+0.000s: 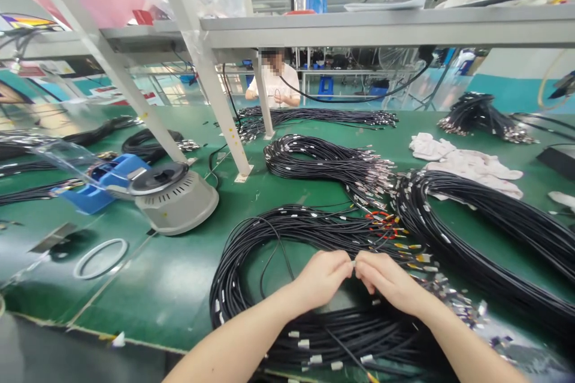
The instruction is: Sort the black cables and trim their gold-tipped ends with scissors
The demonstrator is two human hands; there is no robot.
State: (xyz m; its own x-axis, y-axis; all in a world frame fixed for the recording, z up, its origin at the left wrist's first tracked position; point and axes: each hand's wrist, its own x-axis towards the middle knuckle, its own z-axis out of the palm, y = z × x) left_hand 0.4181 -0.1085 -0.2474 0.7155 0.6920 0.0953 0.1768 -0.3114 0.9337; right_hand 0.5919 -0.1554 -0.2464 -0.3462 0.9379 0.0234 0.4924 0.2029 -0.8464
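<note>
My left hand (326, 275) and my right hand (384, 278) meet fingertip to fingertip above a large coil of black cables (233, 263). Both are closed in a pinch. Between the fingertips shows a small whitish piece (353, 264), too small to name. One thin black cable (283, 251) runs from the coil up to my left hand; its end is hidden by the fingers. White tags (294, 334) are wrapped on the coil's cables. Red loops (381, 224) and metal-tipped cable ends (422, 257) lie just beyond my right hand.
More black cable bundles (305, 158) lie behind and to the right (422, 209). White gloves (471, 161) rest at right. A grey round-based device (177, 200), a blue tape dispenser (108, 179) and a white ring (101, 258) are left. Shelf posts (211, 84) rise ahead; a person (278, 84) sits beyond.
</note>
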